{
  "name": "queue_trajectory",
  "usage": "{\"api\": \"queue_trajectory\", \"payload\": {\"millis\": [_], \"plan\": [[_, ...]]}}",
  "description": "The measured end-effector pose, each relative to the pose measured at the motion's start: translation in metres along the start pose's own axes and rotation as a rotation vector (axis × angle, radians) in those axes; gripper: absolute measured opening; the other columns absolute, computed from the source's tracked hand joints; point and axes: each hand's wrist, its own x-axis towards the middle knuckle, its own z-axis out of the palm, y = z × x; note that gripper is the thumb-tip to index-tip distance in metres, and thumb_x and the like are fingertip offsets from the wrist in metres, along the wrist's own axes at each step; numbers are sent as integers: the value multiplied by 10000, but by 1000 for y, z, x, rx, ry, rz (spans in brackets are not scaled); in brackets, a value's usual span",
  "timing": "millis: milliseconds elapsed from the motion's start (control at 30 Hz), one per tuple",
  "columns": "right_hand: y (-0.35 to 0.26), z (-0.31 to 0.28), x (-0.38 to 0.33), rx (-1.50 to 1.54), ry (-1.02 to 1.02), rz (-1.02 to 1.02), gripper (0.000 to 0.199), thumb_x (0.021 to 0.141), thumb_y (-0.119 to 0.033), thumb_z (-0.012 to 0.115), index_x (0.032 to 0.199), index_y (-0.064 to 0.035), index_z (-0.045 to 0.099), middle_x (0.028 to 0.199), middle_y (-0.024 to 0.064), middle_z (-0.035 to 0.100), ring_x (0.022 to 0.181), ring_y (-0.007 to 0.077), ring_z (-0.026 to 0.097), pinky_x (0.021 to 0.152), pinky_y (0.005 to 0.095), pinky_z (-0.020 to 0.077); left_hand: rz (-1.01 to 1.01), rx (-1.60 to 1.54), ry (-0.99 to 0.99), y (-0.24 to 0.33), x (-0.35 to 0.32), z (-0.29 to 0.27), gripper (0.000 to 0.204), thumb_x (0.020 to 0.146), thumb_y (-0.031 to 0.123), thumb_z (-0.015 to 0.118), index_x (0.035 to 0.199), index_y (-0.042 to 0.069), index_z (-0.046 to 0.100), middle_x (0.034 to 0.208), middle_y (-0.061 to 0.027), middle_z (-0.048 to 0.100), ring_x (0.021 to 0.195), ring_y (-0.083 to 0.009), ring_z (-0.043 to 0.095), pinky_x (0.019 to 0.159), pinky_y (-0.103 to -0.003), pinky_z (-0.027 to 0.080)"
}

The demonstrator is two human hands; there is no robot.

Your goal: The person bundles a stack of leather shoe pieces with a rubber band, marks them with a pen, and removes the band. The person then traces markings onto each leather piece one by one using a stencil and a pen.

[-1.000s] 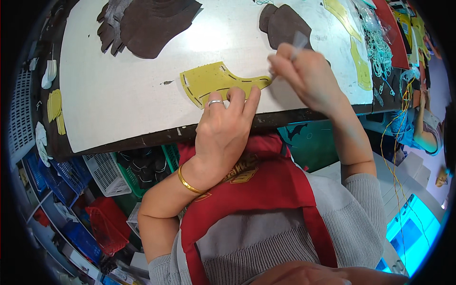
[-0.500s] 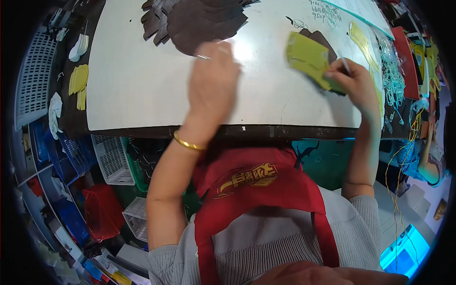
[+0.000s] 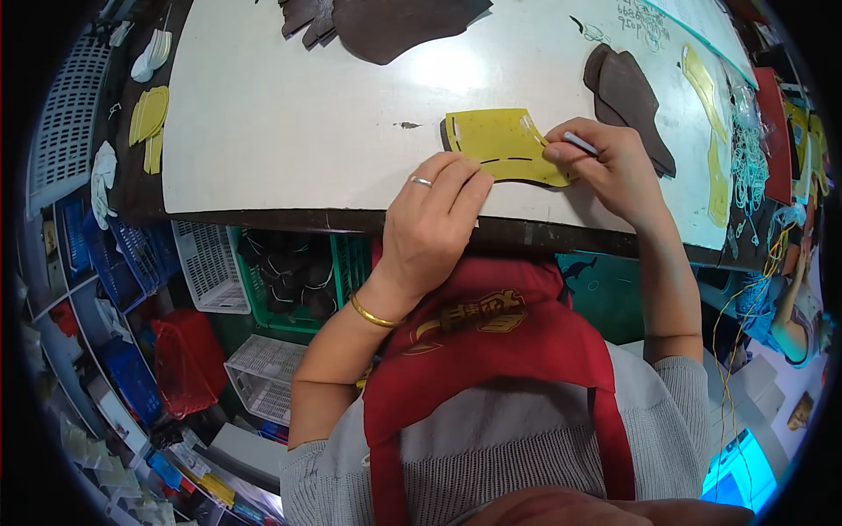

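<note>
A yellow template (image 3: 495,136) with slots lies over a dark brown cut piece (image 3: 445,136), whose edge shows at the left and below. My left hand (image 3: 436,215), with a ring and a gold bangle, has its fingers closed together on the template's lower left corner; its thumb is hidden. At the template's right edge is my right hand (image 3: 610,167), closed around a pale pen (image 3: 581,144) and with its fingertips touching the template. The pen's tip cannot be made out.
A pile of brown pieces (image 3: 395,31) lies at the far side of the white board (image 3: 263,131). More brown pieces (image 3: 630,101) sit right of my hands. Yellow templates (image 3: 702,88) and pale cords (image 3: 748,149) line the right edge. Below the left front stand baskets (image 3: 206,263).
The yellow template has moved left and nearer, onto a brown piece in front of me. My left hand has come from the far pile to its corner. My right hand still has the pen.
</note>
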Motion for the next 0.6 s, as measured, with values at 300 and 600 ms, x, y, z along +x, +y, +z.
{"api": "queue_trajectory", "payload": {"millis": [300, 600], "plan": [[3, 2, 2, -271, 21, -110, 241, 882, -246, 735, 1015, -45, 738, 802, 134, 714, 723, 265, 702, 677, 337, 533, 13, 83, -183, 13, 13, -10, 328, 754, 38, 639, 1076, 32, 701, 1049, -90, 662, 946, -267, 634, 746, -332, 573], [16, -20, -16, -159, 100, 56, 233, 836, -126, 785, 1038, -42, 704, 828, 37, 730, 799, 106, 690, 724, 256, 536, 133, 297, -386, 24, 26, -7, 435, 788, 64, 626, 1215, 136, 672, 946, -70, 560, 851, -243, 570, 681, -293, 535]]}}
